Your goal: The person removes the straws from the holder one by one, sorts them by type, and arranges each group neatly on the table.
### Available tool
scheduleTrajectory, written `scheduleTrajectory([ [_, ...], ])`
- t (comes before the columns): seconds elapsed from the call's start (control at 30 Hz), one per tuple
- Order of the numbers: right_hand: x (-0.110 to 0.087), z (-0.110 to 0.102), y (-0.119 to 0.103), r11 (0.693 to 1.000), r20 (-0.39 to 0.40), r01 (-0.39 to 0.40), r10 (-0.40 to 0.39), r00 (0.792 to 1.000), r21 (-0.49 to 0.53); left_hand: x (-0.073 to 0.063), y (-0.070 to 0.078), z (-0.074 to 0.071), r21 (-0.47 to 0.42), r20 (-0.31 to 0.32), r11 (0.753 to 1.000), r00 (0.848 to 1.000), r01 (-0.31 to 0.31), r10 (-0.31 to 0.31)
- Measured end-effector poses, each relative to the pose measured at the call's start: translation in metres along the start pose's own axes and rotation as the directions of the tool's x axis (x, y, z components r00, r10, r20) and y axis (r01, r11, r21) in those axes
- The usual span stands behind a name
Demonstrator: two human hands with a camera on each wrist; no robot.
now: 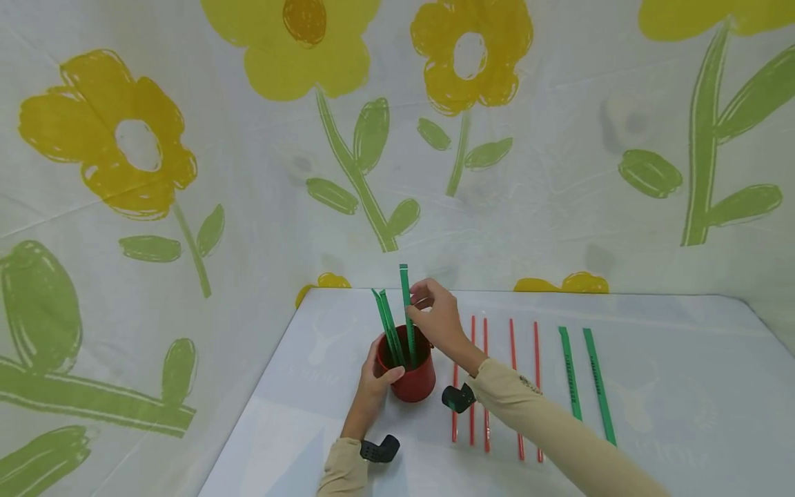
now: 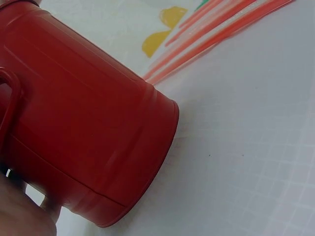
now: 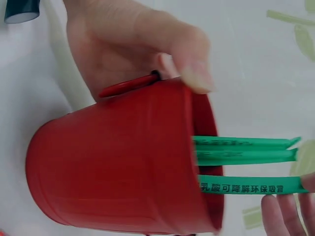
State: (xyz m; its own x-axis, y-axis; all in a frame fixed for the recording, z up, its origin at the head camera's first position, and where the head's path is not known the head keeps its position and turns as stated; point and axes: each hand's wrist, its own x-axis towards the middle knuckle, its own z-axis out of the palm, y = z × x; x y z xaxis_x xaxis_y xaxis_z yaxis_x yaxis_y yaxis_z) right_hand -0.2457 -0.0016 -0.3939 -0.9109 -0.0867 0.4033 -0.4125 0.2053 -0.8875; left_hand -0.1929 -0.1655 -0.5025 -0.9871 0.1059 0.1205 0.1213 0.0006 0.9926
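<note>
A red metal bucket (image 1: 415, 385) stands on the table. My left hand (image 1: 373, 388) grips its left side, with the thumb over the rim; in the right wrist view that thumb (image 3: 197, 73) lies beside a small red handle. Two green wrapped straws (image 3: 246, 156) lean inside, sticking out past the rim. Between thumb and fingers, my right hand (image 1: 437, 319) pinches another green wrapped straw (image 1: 404, 284), held nearly upright with its lower end inside the bucket. Dark printed characters run along its wrapper. The left wrist view shows the bucket's outer wall (image 2: 88, 113) close up.
Right of the bucket, several thin red straws (image 1: 512, 345) lie in a row, partly under my right forearm. Two green wrapped straws (image 1: 597, 379) lie farther right. A flower-printed cloth (image 1: 546, 221) hangs behind the white table (image 1: 695, 373).
</note>
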Motion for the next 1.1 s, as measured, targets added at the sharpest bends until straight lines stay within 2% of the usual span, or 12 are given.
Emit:
scheduleTrajectory([
  [0.53, 0.005, -0.025, -0.023, 0.991, -0.084, 0.087, -0.079, 0.993, 0.098, 0.001, -0.003, -0.001, -0.018, 0.003, 0.999, 1.0, -0.026, 0.026],
  [0.77, -0.003, -0.045, -0.07, 0.978, -0.088, 0.113, -0.098, 0.991, 0.177, 0.002, -0.005, -0.001, -0.045, 0.014, 0.998, 0.999, -0.039, 0.04],
  [1.1, -0.005, -0.066, -0.08, 0.964, -0.102, 0.153, -0.133, 0.986, 0.219, 0.002, -0.004, 0.0, -0.054, 0.014, 0.997, 0.999, -0.048, 0.049],
])
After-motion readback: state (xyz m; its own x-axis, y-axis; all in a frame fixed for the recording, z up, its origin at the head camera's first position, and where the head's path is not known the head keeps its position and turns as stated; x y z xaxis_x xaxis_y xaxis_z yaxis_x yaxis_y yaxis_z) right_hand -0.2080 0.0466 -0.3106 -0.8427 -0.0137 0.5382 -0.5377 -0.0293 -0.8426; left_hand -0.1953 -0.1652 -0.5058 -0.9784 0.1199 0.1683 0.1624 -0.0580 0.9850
